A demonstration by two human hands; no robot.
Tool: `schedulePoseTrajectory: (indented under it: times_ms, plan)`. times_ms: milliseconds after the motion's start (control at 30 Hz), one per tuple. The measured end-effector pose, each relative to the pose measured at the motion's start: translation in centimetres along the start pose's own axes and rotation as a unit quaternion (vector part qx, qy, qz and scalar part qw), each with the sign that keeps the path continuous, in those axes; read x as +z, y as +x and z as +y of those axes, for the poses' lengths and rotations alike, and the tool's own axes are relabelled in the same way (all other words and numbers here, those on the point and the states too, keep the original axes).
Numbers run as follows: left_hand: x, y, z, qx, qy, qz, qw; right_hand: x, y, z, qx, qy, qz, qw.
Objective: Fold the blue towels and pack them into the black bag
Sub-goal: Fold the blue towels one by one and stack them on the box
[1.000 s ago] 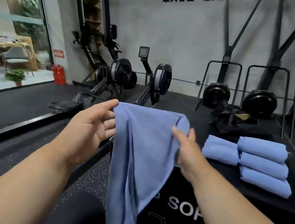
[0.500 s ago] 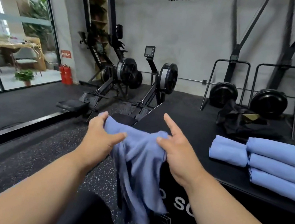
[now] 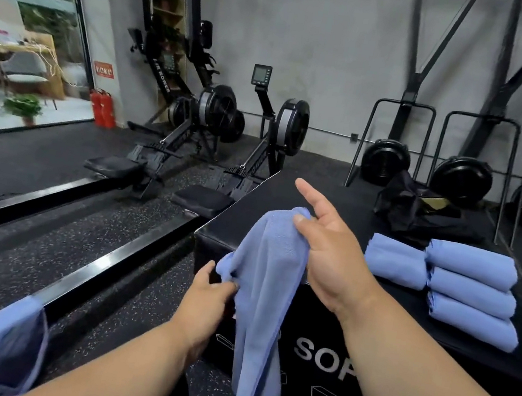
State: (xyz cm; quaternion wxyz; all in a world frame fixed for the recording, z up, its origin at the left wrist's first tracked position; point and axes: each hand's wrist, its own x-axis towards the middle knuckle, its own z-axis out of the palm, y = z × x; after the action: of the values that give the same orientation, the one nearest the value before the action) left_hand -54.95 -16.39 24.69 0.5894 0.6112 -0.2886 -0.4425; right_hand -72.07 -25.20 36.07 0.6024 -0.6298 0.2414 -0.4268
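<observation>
Blue towel [image 3: 269,286] hangs pinched by my right hand [image 3: 329,254] up top, left hand [image 3: 204,304] gripping lower; I should match corners before folding

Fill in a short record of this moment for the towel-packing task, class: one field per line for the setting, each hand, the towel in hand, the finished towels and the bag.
Setting: gym floor, black padded box as work surface
Left hand: pinches a lower edge of the unfolded towel
Right hand: holds the towel's top, forefinger extended
Unfolded towel: blue, hangs down over the box's front
Folded towels: four, blue, on the box
Black bag: crumpled, behind the folded towels; no towel visible in it
Rowing machines: behind the box
</observation>
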Motion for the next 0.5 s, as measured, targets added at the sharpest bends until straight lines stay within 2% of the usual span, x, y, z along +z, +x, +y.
schedulePoseTrajectory:
  times_ms: [233, 300, 400, 500]
  plan:
    - [-4.5, 0.8, 4.8, 0.087, -0.043, 0.101, 0.99, -3.8, 1.2, 1.8, 0.026, 0.041, 0.183, 0.982]
    - [-5.1, 0.6, 6.1, 0.105, -0.04, 0.101, 0.989, -3.5, 0.7, 4.1, 0.096, 0.019, 0.161, 0.982]
    - [-5.1, 0.7, 6.9, 0.137, 0.061, 0.09, 0.985, -2.0, -0.2, 6.8, 0.181, -0.028, 0.097, 0.978]
    - [-6.1, 1.3, 6.8, 0.147, 0.14, 0.12, 0.972, -2.6, 0.6, 6.3, 0.13, 0.069, 0.152, 0.977]
